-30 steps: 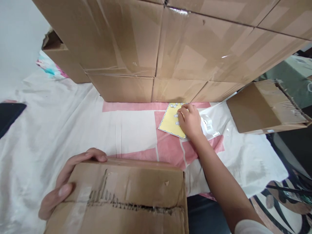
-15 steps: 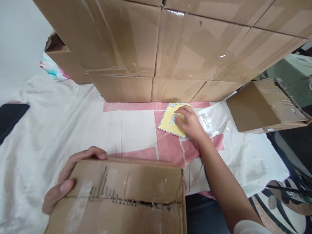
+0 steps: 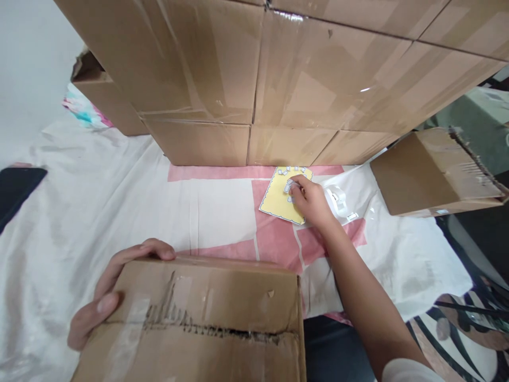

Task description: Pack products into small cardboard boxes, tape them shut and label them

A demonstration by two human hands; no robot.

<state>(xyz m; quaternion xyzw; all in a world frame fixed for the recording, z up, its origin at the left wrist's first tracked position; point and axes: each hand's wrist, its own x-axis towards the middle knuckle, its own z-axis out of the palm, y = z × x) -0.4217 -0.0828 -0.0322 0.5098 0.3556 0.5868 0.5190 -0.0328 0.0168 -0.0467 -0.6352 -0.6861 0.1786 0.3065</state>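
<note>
My left hand (image 3: pixel 123 284) is wrapped around the left edge of a taped cardboard box (image 3: pixel 222 297) at the front, thumb on top and fingers over the far edge. Farther off, my right hand (image 3: pixel 308 196) is over a yellow card (image 3: pixel 278 204) with a wavy dark border. Its thumb and fingertips are pinched together at a small white paper piece (image 3: pixel 288 187). More such pieces lie along the card's far end. Beside the hand sits a white ring-shaped roll (image 3: pixel 337 199), with a small white slip (image 3: pixel 352 216) near it.
A wall of taped cardboard boxes (image 3: pixel 318 79) stands behind the card. An open carton (image 3: pixel 417 175) is on the right, another box (image 3: pixel 111 103) at the back left. A dark flat object (image 3: pixel 19 191) lies at the left on the white-and-pink sheet (image 3: pixel 222 207).
My right hand's fingers have drawn together, and the small white pieces under them sit slightly differently. My left hand keeps its hold on the box.
</note>
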